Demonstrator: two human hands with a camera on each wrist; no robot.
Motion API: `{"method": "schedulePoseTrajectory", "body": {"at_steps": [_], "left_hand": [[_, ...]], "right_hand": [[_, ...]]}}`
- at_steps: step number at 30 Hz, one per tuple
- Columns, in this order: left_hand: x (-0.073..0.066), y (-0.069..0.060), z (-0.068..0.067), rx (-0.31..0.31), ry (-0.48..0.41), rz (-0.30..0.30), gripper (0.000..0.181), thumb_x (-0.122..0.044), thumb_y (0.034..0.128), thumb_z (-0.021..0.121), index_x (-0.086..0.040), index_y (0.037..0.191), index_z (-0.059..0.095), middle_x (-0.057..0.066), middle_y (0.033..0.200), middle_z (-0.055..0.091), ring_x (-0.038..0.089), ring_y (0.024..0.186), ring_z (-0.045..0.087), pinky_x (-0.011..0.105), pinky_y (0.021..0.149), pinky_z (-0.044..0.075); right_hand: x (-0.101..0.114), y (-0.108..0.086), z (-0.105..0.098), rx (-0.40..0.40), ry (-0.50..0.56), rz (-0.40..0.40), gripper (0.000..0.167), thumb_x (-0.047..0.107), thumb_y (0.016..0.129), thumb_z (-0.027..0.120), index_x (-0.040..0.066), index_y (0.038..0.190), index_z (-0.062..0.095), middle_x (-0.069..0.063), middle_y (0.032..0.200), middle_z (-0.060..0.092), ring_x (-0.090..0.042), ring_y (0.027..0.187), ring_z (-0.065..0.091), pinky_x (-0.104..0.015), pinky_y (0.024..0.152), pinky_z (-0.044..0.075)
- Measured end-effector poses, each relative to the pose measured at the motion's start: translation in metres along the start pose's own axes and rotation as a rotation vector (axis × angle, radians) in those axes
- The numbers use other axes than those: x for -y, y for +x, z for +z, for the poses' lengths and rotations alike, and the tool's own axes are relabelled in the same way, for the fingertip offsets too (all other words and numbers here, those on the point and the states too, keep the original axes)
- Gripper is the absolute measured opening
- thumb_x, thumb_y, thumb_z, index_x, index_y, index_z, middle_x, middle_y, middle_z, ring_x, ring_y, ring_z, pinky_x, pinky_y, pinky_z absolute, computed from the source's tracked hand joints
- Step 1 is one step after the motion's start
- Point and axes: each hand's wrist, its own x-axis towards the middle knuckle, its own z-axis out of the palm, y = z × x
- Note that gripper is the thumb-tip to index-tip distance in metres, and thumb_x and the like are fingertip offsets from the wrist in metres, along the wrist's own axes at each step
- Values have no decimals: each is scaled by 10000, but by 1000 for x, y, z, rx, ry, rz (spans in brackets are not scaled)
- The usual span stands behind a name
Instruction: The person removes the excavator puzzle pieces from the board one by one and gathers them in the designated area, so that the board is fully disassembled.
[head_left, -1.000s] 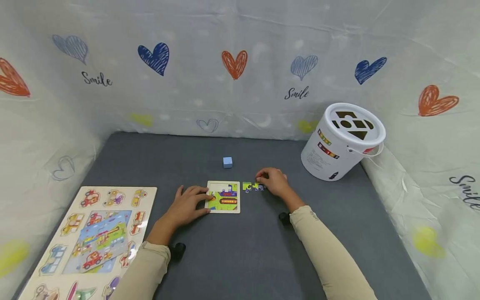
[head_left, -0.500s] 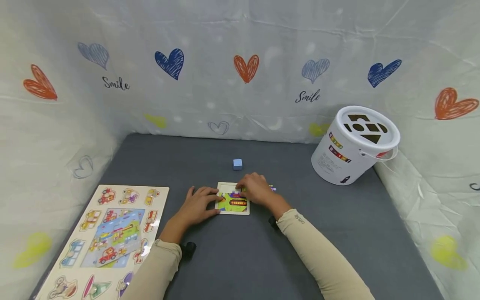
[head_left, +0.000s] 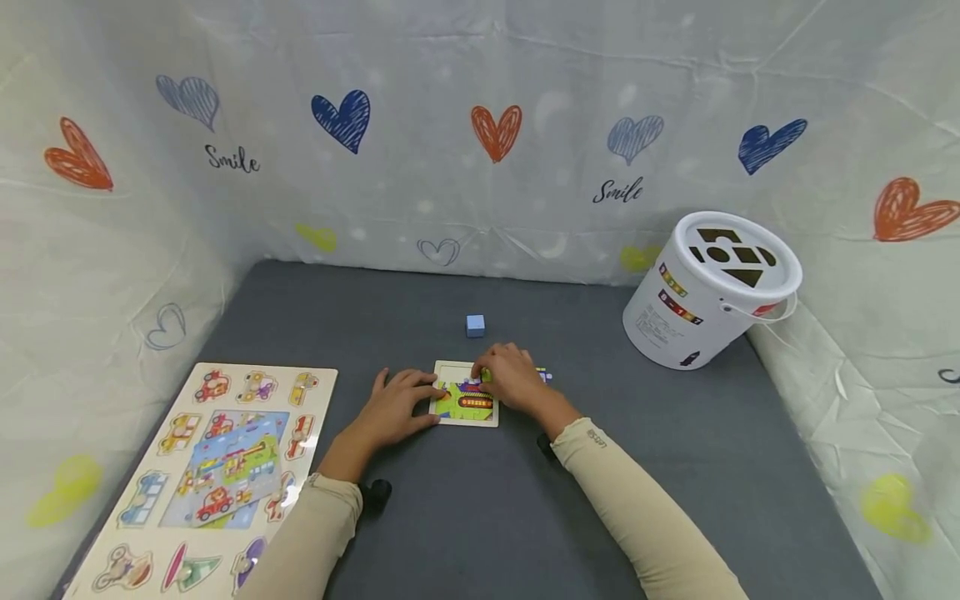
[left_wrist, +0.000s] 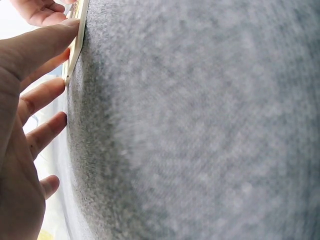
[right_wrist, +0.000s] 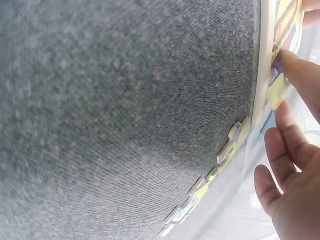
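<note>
A small square puzzle board (head_left: 467, 422) lies mid-table, with a green, purple and orange digger picture partly filling its pale frame. My left hand (head_left: 393, 408) rests at the board's left side, fingers spread; in the left wrist view, the thumb (left_wrist: 65, 34) touches its edge. Over the upper right of the board, my right hand (head_left: 513, 379) pinches a yellow-green puzzle piece (right_wrist: 277, 92) between thumb and a finger. Whether that piece sits flat in the frame I cannot tell. Loose puzzle pieces (right_wrist: 232, 142) lie right of the board, mostly hidden by the right hand in the head view.
Behind the board stands a blue cube (head_left: 476, 326). A white bucket (head_left: 667, 321) with shaped holes in its lid is at the back right. On the left lies a large vehicle puzzle board (head_left: 176, 475) with picture sheets (head_left: 232, 475) on top. A curtain (head_left: 420, 192) encloses the table.
My right hand has moved left from the loose pieces to the board, bringing a puzzle piece. The left hand has stayed at the board's left side. The head view has shifted slightly.
</note>
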Motion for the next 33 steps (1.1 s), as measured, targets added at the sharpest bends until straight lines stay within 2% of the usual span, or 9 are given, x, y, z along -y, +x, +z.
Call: {"method": "schedulePoseTrajectory", "body": {"at_steps": [6,9,12,15,20,24,30,33], "left_hand": [[-6,5,0,19,-17,22,439,-404,860,720,-247,1266,664,33,1392,537,278,1337,425,688,1107,136],[-8,7,2,22,-21,27,438,-401,858,723,-242,1262,666,36,1389,539,279,1334,427,689,1107,137],[-9,9,5,21,-21,22,438,-403,854,728,-245,1258,669,30,1390,540,271,1337,425,685,1110,134],[-9,10,8,14,-19,26,442,-407,850,730,-246,1256,670,28,1388,541,267,1338,424,687,1108,135],[-8,7,8,-11,-33,24,447,-382,840,746,-233,1254,672,42,1385,546,290,1338,422,689,1103,137],[-4,3,6,-20,-35,18,445,-362,841,748,-226,1257,670,54,1387,545,307,1335,422,691,1099,135],[-1,0,2,-10,-19,13,451,-372,851,735,-223,1271,660,62,1391,540,311,1337,418,690,1097,133],[-1,0,0,-15,-19,21,448,-365,845,743,-214,1260,667,73,1379,547,320,1327,424,696,1090,138]], "right_hand": [[-8,-7,-2,-50,5,-5,147,247,879,732,225,1022,706,-19,1114,635,-259,1068,549,-468,910,414],[-13,-10,-3,-86,57,16,137,215,884,726,210,1018,700,-8,1082,661,-239,1039,581,-480,917,422],[-18,-12,-5,-108,168,62,108,192,900,704,204,1006,688,17,1028,679,-196,992,608,-480,940,410],[-23,-13,-9,-94,328,107,80,178,922,676,177,1002,680,23,964,672,-150,909,612,-420,896,447],[-40,-16,-18,-83,541,132,84,134,941,645,85,1005,667,-34,919,649,-137,813,597,-304,692,502],[-61,-23,-29,-95,546,148,98,141,959,618,56,1007,634,-68,929,644,-159,801,596,-291,682,486],[-98,-39,-43,-126,512,231,125,149,960,615,34,1009,628,-92,916,647,-182,801,585,-308,695,461],[-111,-48,-44,-109,508,255,132,144,958,617,24,1006,647,-99,919,655,-179,795,582,-298,679,455]]}}
